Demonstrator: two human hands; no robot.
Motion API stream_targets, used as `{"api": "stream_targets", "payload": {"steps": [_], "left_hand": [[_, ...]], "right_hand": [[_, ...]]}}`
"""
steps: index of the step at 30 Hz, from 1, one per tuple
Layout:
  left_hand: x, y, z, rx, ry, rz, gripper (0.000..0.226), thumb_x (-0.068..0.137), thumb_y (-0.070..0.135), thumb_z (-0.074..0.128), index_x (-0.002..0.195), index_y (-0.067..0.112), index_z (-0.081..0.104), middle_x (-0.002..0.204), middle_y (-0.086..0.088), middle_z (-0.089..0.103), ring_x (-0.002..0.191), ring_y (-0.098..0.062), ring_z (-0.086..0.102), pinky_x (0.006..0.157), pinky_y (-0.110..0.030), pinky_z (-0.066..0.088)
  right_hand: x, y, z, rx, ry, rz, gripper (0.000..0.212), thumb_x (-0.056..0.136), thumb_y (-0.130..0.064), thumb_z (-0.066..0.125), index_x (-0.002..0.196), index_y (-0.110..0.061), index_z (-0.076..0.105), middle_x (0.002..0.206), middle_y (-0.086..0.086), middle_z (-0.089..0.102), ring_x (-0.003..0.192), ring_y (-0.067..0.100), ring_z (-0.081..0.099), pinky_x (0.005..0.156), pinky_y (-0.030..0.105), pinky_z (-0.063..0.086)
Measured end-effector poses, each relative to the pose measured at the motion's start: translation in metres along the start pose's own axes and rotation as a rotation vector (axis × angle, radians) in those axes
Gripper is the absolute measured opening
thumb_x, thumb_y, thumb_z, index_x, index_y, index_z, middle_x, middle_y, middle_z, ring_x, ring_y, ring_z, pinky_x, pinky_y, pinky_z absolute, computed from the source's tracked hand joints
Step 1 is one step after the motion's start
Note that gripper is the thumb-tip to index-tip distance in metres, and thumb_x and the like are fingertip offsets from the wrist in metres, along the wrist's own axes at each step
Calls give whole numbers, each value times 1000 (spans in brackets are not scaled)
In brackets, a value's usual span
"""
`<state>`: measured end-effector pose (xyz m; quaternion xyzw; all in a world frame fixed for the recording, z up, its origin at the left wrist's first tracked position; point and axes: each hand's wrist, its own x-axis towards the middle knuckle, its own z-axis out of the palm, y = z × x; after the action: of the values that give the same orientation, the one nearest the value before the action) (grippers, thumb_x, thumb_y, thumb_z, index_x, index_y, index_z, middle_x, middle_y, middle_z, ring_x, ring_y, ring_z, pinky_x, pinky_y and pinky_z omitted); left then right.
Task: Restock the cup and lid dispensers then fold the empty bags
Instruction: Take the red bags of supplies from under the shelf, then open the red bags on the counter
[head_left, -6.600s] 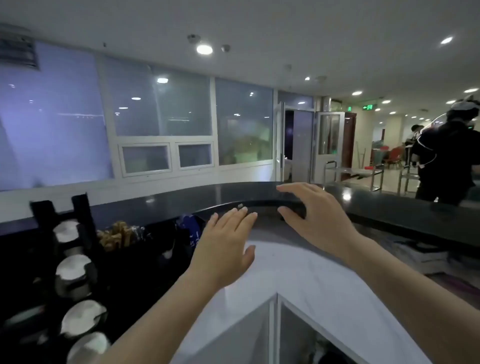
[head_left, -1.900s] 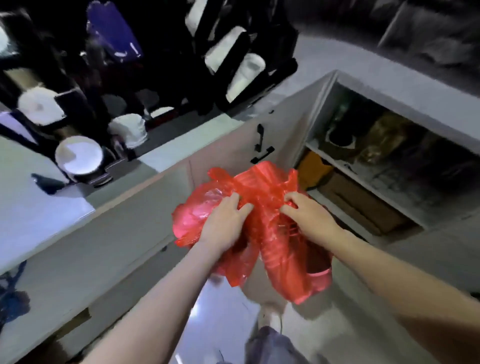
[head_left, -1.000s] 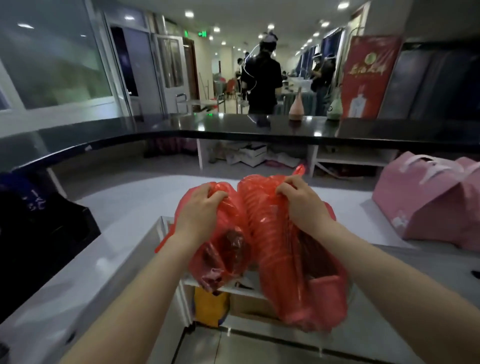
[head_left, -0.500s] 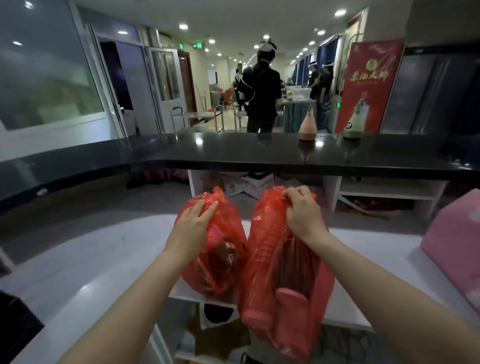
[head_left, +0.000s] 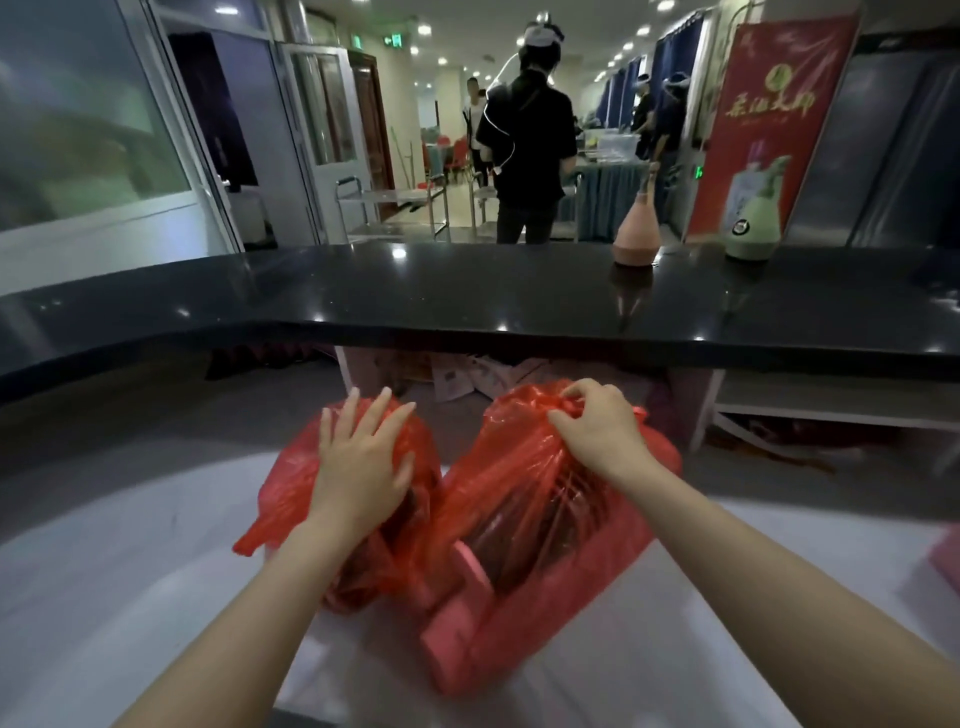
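Observation:
Two red plastic bags lie side by side on the white counter (head_left: 114, 571) in front of me. The left bag (head_left: 291, 493) is smaller and dark inside. My left hand (head_left: 363, 462) rests flat on top of it with straight, spread fingers. The right bag (head_left: 524, 525) is longer and shows a ribbed stack of cups through the plastic. My right hand (head_left: 597, 421) pinches the bunched top of that bag. The cup and lid dispensers are out of view.
A raised black bar top (head_left: 467, 296) runs across behind the white counter. A pink bottle (head_left: 636, 234) and a green bottle (head_left: 753, 223) stand on it at the right. A person in black (head_left: 527, 150) stands beyond it. A pink bag's edge (head_left: 948, 561) shows at far right.
I lifted both red bags from below and set them down on the white counter. My left hand has opened from gripping its bag to lying flat on it.

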<state>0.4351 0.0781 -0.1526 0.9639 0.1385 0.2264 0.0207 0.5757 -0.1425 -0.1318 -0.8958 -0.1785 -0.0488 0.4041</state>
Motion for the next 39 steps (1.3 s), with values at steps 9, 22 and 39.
{"api": "stream_targets", "payload": {"steps": [9,22,39], "left_hand": [[-3,99,16,-548,-196,187,56,93,42,52,144,28,36,155,3,28,144,-14,19,117,-37,8],[-52,132,35,-230,-382,308,83,77,80,14,148,43,-4,161,0,7,146,-26,13,117,-46,11],[-50,124,41,-201,118,365,53,94,37,29,135,13,53,132,-11,59,108,-29,64,87,-40,51]], "right_hand": [[-30,28,-32,-74,-103,85,22,83,-11,66,102,-21,71,100,-5,69,92,8,61,84,21,44],[-120,37,-44,-90,339,79,8,91,-22,58,85,-28,62,81,-14,63,81,10,61,71,27,41],[-65,63,-65,-89,242,123,33,87,-15,62,120,-16,62,119,6,58,113,24,54,100,38,43]]}}
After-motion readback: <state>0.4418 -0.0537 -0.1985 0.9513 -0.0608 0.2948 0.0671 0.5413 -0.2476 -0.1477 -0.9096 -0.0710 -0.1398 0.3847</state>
